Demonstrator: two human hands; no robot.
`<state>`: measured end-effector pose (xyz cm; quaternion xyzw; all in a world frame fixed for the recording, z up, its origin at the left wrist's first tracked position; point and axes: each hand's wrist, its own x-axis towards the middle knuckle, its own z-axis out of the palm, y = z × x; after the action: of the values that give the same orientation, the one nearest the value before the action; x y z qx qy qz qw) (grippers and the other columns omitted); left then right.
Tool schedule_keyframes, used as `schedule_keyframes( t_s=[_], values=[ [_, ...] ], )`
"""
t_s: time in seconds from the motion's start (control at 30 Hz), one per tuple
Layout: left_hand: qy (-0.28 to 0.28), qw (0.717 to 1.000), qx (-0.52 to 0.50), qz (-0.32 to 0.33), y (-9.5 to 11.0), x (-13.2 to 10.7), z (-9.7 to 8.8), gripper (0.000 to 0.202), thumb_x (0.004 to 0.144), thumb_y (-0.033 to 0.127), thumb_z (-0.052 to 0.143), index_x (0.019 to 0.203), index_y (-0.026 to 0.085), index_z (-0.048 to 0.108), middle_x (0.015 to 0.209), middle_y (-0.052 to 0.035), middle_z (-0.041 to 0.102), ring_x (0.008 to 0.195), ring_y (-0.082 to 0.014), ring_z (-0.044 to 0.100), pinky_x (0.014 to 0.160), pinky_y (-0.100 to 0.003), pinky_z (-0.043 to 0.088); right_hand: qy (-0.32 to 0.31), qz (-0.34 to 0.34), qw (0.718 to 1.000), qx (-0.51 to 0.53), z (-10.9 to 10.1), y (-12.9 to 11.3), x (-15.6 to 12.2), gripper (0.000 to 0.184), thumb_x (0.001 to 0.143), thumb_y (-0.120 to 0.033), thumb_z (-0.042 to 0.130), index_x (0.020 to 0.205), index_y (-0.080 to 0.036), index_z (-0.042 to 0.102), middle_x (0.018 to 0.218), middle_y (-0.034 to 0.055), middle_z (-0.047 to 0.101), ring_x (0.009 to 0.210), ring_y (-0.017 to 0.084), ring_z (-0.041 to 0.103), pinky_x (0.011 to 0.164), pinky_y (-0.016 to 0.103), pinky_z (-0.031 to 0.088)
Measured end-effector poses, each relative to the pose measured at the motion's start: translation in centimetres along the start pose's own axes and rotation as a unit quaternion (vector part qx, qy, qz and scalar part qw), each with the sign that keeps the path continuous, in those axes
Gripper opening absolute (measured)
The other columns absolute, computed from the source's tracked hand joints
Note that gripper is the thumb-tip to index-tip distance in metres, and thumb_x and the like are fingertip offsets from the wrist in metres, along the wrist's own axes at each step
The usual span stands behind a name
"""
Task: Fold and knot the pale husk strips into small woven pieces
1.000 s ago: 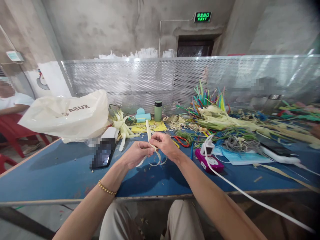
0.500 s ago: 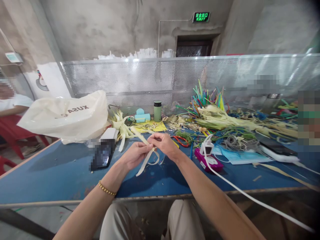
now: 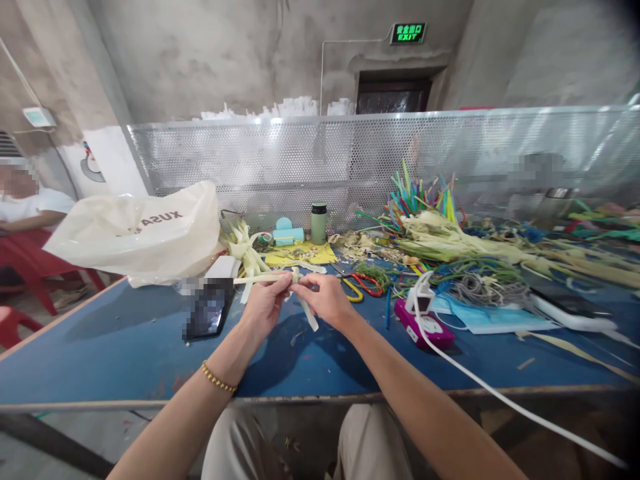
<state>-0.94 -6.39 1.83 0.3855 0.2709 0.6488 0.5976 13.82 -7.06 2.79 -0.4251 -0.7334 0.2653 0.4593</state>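
"How's the grip?"

"The left hand [image 3: 267, 301] pinches a pale strip [image 3: 247, 280]; the right hand [image 3: 327, 300] has its fingers [image 3: 311, 283] drawn narrow on the folded part, just beside the left's."

"Where's the strip, and which way does it point?"

"Above the blue counter [image 3: 150, 370], between and left of both hands. One length runs leftward, long axis nearly level; the other hangs down, slanting right."

"Any containers?"

"A white plastic bag [image 3: 133, 233] at left, and a green bottle [image 3: 319, 227] upright beyond the hands. I can't tell what's inside either."
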Motion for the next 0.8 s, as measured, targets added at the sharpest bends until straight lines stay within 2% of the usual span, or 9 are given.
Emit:
schedule_keyframes(
  t_s=[0.1,0.2,0.33,0.43,0.53,0.67,0.8],
  values=[
    [-0.009,1.000,-0.005,-0.006,0.0,-0.2,0.2,0.023,0.058,0.020,0.085,0.073,0.011,0.069,0.063,0.0001,0.063,0.058,-0.0075,0.055,0.055,-0.020,0.041,0.023,0.007,1.000,0.004,0.2,0.1,0.0,0.023,0.077,-0.038,0.067,0.065,-0.020,0.060,0.042,-0.0047,0.049,0.037,0.011,0.047,0.043,0.023,0.036],
    [-0.007,1.000,-0.005,-0.009,0.0,-0.1,0.1,0.022,0.060,0.020,0.084,0.074,0.010,0.070,0.064,-0.0010,0.064,0.059,-0.0080,0.056,0.057,-0.020,0.042,0.017,0.040,0.998,0.038,0.4,0.2,0.0,0.023,0.077,-0.039,0.065,0.067,-0.020,0.057,0.040,-0.0058,0.047,0.033,0.010,0.045,0.038,0.022,0.036],
    [-0.006,1.000,-0.003,-0.009,0.2,-0.1,0.1,0.024,0.059,0.018,0.084,0.074,0.009,0.069,0.062,-0.0015,0.064,0.056,-0.0070,0.055,0.055,-0.019,0.042,0.015,0.070,0.989,0.130,0.7,0.3,0.2,0.024,0.075,-0.041,0.065,0.077,-0.018,0.058,0.053,-0.0038,0.056,0.038,0.010,0.049,0.035,0.020,0.040],
    [0.001,1.000,-0.013,-0.021,0.3,-0.1,0.2,0.025,0.058,0.016,0.084,0.075,0.008,0.068,0.063,-0.0015,0.064,0.055,-0.0064,0.055,0.055,-0.017,0.042,0.018,0.062,0.986,0.151,0.9,0.3,0.3,0.027,0.076,-0.043,0.064,0.075,-0.017,0.059,0.055,-0.0032,0.056,0.041,0.009,0.050,0.037,0.021,0.043],
    [-0.009,0.999,-0.021,-0.035,0.3,-0.1,0.2,0.022,0.059,0.013,0.083,0.073,0.008,0.066,0.061,-0.0009,0.063,0.055,-0.0060,0.055,0.054,-0.016,0.043,0.026,0.058,0.987,0.145,0.9,0.1,0.3,0.024,0.077,-0.041,0.062,0.072,-0.017,0.059,0.048,-0.0057,0.051,0.035,0.008,0.045,0.036,0.020,0.039],
    [-0.022,0.996,-0.043,-0.080,0.1,0.0,0.1,0.017,0.062,0.008,0.078,0.071,0.008,0.065,0.061,-0.0013,0.061,0.055,-0.0061,0.055,0.055,-0.016,0.045,0.044,0.076,0.984,0.155,1.0,-0.2,0.2,0.017,0.073,-0.034,0.061,0.070,-0.018,0.057,0.049,-0.0065,0.052,0.032,0.006,0.042,0.033,0.019,0.031],
    [-0.031,0.991,-0.056,-0.117,0.1,0.1,0.1,0.012,0.066,0.006,0.074,0.070,0.009,0.063,0.061,-0.0010,0.059,0.053,-0.0056,0.054,0.055,-0.016,0.047,0.056,0.077,0.982,0.163,1.2,-0.3,0.2,0.016,0.071,-0.033,0.062,0.070,-0.018,0.058,0.051,-0.0058,0.053,0.034,0.006,0.039,0.036,0.021,0.029]
  ],
)
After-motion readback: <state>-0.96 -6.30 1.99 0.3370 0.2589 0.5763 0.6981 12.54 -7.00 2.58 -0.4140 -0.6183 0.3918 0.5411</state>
